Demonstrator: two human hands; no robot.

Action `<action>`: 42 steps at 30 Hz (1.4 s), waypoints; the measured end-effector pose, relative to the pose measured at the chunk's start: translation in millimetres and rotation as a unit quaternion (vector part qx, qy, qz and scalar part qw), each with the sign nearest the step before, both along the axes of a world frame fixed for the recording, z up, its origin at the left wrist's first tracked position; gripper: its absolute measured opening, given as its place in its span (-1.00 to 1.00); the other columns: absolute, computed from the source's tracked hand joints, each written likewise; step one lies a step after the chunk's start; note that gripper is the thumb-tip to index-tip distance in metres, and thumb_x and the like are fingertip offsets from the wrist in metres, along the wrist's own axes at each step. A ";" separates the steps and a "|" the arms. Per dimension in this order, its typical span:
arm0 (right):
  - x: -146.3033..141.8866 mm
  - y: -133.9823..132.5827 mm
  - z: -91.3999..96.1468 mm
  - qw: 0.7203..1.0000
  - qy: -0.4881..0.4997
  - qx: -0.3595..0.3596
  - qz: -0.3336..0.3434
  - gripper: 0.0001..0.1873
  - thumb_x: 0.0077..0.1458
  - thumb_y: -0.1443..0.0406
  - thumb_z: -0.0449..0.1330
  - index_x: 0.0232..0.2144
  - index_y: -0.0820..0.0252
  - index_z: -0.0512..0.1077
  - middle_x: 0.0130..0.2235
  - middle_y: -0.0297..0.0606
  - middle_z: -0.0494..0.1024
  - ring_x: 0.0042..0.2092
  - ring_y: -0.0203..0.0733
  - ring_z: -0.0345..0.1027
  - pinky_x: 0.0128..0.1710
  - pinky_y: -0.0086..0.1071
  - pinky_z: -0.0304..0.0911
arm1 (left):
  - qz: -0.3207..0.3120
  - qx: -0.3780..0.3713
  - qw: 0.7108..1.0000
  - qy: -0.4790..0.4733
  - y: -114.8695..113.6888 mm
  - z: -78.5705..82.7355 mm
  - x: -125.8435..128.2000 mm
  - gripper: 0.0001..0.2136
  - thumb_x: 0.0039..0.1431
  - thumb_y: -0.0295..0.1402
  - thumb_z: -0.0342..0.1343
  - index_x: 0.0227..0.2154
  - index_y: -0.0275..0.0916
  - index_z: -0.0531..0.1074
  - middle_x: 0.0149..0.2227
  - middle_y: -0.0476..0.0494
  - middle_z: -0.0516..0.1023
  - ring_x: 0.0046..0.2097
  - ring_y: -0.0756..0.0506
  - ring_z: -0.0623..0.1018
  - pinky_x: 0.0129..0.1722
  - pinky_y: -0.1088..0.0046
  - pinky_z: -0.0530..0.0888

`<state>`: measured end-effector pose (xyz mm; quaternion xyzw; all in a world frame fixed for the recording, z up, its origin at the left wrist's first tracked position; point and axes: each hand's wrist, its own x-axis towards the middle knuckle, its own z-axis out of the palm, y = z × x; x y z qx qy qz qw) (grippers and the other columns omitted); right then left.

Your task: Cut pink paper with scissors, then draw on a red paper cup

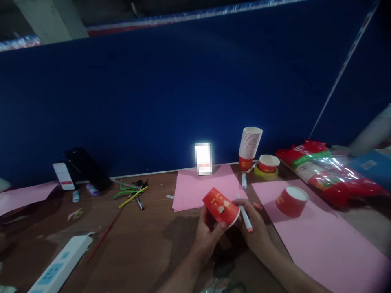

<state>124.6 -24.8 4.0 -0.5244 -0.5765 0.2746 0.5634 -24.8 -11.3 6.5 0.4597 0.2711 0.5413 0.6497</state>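
In the middle of the view, my left hand [208, 234] is wrapped round a red paper cup [220, 206], thumb near its rim. The cup is tilted, its white-rimmed mouth toward the lower right, and pale and yellow printed figures show on its side. Beside the rim, my right hand [252, 224] grips a white marker pen [245, 217] with an orange-red end pointing down. Some right-hand fingers are hidden behind the cup and the pen. An orange-red pen cap [257, 206] lies on the table just beyond this hand.
Pink paper [195, 185] lies beyond my hands, with a bright phone [203, 159] upright on it. Stacked paper cups [249, 144] stand behind. Another red cup [288, 202] rests on pink paper [320, 236] at right, near a red plastic bag [324, 169]. A power strip [61, 264] lies left.
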 end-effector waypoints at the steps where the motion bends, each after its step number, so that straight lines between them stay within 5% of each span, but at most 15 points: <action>1: 0.3 0.3 -0.5 1.000 0.009 0.002 0.004 -0.69 -0.05 0.47 0.07 -0.21 0.12 0.33 -0.36 -0.32 0.48 -0.38 -0.21 0.37 -0.40 -0.40 0.32 | -0.003 -0.001 1.000 0.008 -0.2 0.1 -0.2 -0.47 -0.06 -0.23 0.30 0.00 -0.19 0.33 0.00 -0.27 0.47 0.04 -0.25 0.44 0.03 0.20 0.35; 12: 1.8 6.2 -9.0 0.999 0.050 0.003 -0.013 -0.84 0.11 0.24 0.15 -0.22 0.11 0.36 -0.28 -0.26 0.45 -0.30 -0.16 0.40 -0.31 -0.33 0.37 | 0.021 -0.135 0.983 -0.123 5.3 -0.6 -1.5 -0.44 0.12 -0.17 0.14 0.17 0.00 0.12 -0.04 -0.15 0.51 -0.09 -0.13 0.54 -0.06 0.29 0.43; 22: 0.0 2.4 0.1 0.999 0.035 -0.006 -0.027 -0.88 0.11 0.25 0.15 -0.27 0.13 0.36 -0.34 -0.30 0.42 -0.42 -0.24 0.34 -0.42 -0.39 0.32 | 0.040 -0.148 0.978 -0.140 7.7 1.2 -0.6 -0.70 0.13 -0.25 0.15 -0.08 -0.16 0.39 -0.13 -0.12 0.56 -0.07 -0.13 0.54 -0.03 0.32 0.44; 36: 3.8 0.8 2.7 0.999 -0.041 0.024 -0.010 -0.88 0.07 0.35 0.08 -0.28 0.11 0.32 -0.35 -0.30 0.46 -0.33 -0.18 0.37 -0.32 -0.38 0.32 | 0.016 -0.099 0.990 -0.100 7.3 -2.3 -1.1 -0.71 0.11 -0.25 0.16 -0.10 -0.19 0.40 -0.10 -0.19 0.54 -0.09 -0.16 0.53 -0.04 0.27 0.42; 42: 6.4 3.9 4.9 0.997 -0.046 0.058 0.032 -0.70 0.07 0.13 0.05 -0.19 0.15 0.33 -0.29 -0.20 0.51 -0.27 -0.08 0.42 -0.29 -0.30 0.35 | 0.085 -0.024 0.996 0.008 -0.3 8.0 -3.2 -0.55 0.01 -0.30 0.25 0.00 -0.16 0.34 -0.03 -0.20 0.49 -0.01 -0.17 0.47 0.01 0.28 0.39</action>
